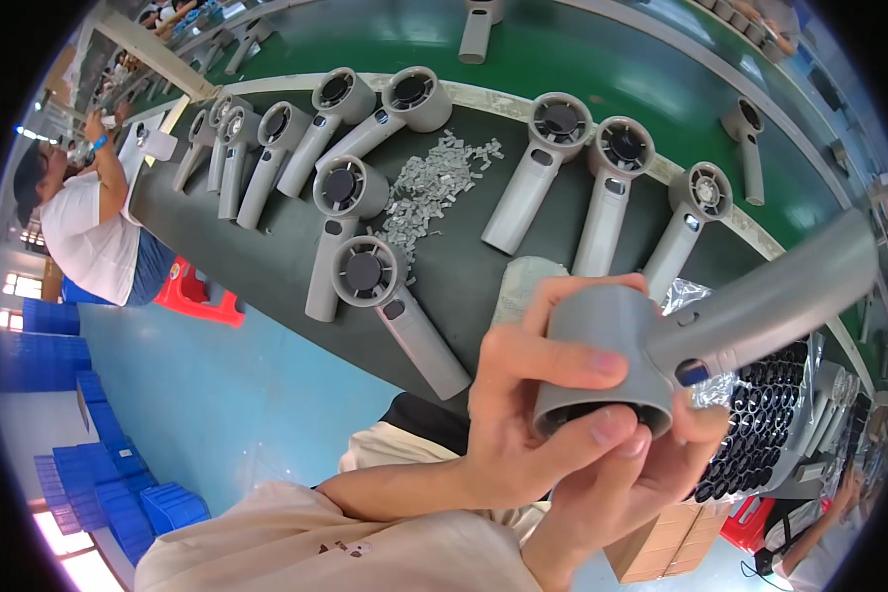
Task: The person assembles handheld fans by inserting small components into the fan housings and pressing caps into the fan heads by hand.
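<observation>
A grey handheld fan (610, 321) is held up over the bench edge, its round head tilted so that the opening faces down towards me. Its handle points up and to the right. My left hand (523, 395) is closed round the head, fingers over the outside and thumb at the lower rim. From below, my right hand (641, 474) grips the same rim, thumb and fingertips pressed at the dark opening. Whether those fingertips hold a small part inside is hidden. Just behind my left hand lies a pale flat piece (531, 276), partly covered.
Several grey fans (365, 271) lie on the dark bench (296, 227), around a pile of small grey pieces (434, 187). A tray of black rings (760, 424) is at right, above a carton (666, 543). Beyond runs a green conveyor (385, 59). A person (89, 217) sits at left.
</observation>
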A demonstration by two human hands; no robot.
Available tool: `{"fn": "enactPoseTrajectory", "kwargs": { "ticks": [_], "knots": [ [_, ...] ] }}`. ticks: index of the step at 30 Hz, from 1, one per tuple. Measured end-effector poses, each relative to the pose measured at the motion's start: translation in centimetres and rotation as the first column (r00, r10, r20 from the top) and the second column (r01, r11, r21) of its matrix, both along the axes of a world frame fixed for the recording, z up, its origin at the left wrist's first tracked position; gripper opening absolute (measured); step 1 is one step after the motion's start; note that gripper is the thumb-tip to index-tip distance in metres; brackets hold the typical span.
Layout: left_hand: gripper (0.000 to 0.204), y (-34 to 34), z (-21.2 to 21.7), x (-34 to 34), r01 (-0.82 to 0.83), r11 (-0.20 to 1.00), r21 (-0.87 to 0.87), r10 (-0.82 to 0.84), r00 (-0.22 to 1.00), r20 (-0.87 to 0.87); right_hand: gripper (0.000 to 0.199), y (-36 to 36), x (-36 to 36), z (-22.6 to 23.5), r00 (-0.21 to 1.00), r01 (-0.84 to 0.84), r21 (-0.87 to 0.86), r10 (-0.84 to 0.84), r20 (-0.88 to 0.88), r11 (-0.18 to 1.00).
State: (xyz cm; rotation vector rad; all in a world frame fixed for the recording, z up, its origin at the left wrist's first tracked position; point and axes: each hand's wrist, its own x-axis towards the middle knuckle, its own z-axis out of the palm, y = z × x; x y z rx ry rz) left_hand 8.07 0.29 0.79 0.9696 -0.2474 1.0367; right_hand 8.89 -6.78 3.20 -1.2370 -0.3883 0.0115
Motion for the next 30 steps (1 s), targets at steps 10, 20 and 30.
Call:
{"fn": "enactPoseTrajectory", "kwargs": {
  "ticks": [10, 20, 30],
  "knots": [
    [0.031, 3.7, 3.9, -2.7, 0.177, 0.977, -0.123, -0.215, 0.797, -0.564, 0.040, -5.5, 4.1, 7.6, 0.720, 0.387, -0.757, 0.340, 0.605, 0.526],
    [0.034, 7.2, 5.1, -3.8, -0.126, 0.965, 0.228, 0.241, 0.767, -0.595, 0.031, -1.0, 18.3, 7.7, 0.569, 0.476, -0.728, 0.458, 0.683, 0.494],
    [0.017, 9.4, 1.8, -8.3, 0.048, 0.974, 0.223, 0.132, 0.679, -0.722, 0.056, -8.2, 46.5, 1.0, 0.890, 0.450, -0.879, 0.000, 0.455, -0.159]
  ]
}}
